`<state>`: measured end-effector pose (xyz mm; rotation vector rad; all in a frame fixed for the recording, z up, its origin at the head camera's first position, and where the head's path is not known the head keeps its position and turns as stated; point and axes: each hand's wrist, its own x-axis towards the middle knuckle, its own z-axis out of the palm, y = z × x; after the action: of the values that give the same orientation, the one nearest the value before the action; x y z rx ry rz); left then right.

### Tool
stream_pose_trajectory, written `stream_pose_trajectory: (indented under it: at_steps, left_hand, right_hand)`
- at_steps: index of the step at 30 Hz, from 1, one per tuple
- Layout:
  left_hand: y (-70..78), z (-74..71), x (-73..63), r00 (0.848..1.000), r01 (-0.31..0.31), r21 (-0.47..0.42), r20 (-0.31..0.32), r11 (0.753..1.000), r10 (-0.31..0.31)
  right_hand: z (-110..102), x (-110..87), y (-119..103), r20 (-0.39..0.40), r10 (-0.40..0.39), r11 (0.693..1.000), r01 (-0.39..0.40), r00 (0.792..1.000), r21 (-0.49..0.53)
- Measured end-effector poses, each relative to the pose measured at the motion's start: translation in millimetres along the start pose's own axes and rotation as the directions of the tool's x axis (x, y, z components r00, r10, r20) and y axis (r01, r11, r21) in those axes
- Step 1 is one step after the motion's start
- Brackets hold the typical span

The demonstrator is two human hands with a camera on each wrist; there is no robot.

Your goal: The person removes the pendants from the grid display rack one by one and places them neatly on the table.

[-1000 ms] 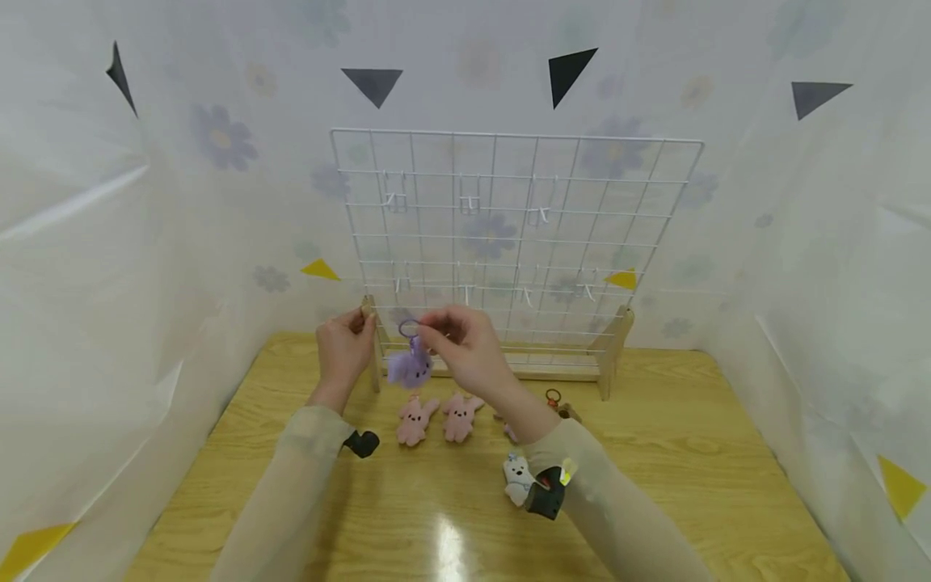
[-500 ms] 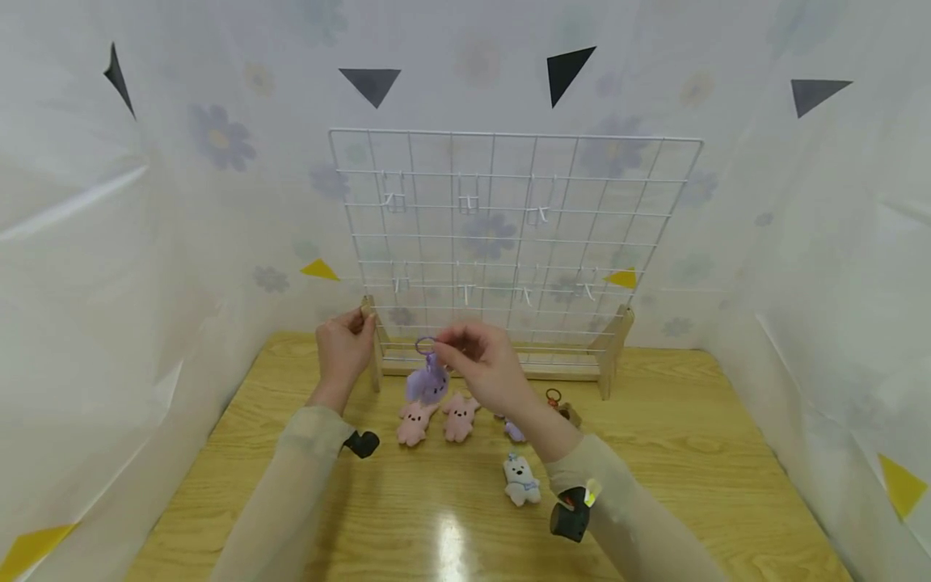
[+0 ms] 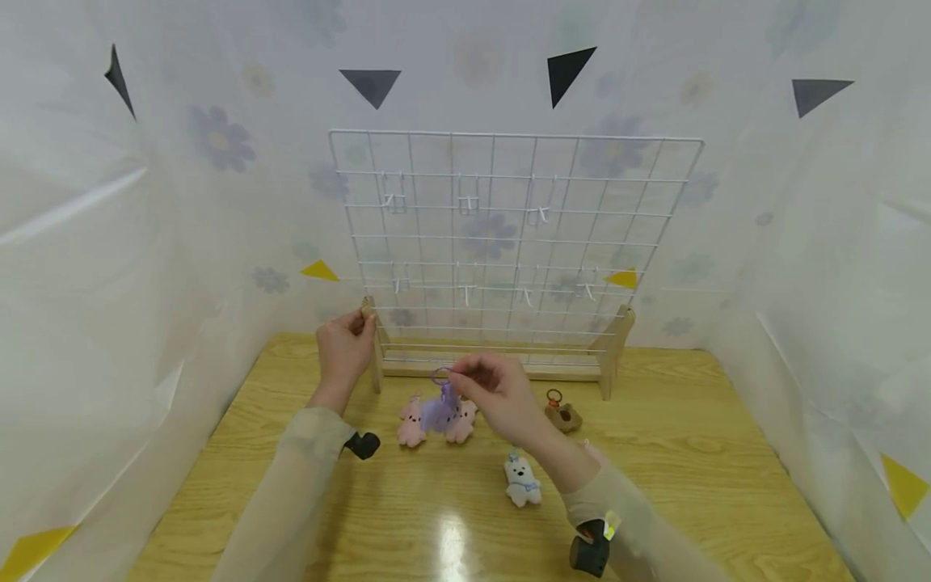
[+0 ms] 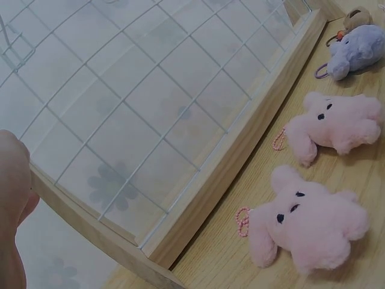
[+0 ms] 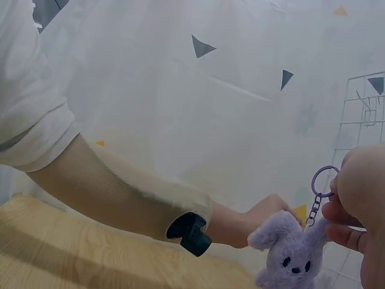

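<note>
My right hand pinches the ring of a purple plush bunny keychain. In the head view the bunny hangs in front of two pink plush keychains, the left one and the right one, partly covering them. My left hand grips the top of the left wooden post of the display stand. A white wire grid rises from this stand, with several white hooks on it. Another lavender plush with a purple ring lies on the table in the left wrist view.
A brown plush keychain lies right of my right hand. Closer to me is a white plush bear. The wooden table is walled by pale flowered sheets. The right post stands beyond the brown plush.
My right hand has come down and to the right with the purple bunny, from beside the left post to in front of the pink plushes. My left hand has stayed on the post.
</note>
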<state>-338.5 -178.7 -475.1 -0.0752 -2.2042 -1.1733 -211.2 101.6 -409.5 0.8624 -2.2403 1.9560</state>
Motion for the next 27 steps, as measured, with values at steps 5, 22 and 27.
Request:
stream_pose_trajectory:
  at_steps: [5,22,27]
  left_hand:
    - [1.4,-0.5,-0.7,1.0,0.008,0.003,-0.001,1.0,-0.008]
    - [3.5,0.1,-2.1,1.0,0.015,0.009,0.018,1.0,-0.015]
    - [2.8,-1.0,-1.6,1.0,0.019,-0.001,0.021,1.0,-0.019]
  right_hand:
    - [-3.0,-13.0,11.1,0.003,0.005,1.0,-0.005,1.0,0.005]
    - [-9.1,-46.9,41.8,0.015,0.059,0.998,-0.059,0.998,-0.02]
    - [-6.1,-52.4,46.9,0.022,0.072,0.997,-0.072,0.997,0.004]
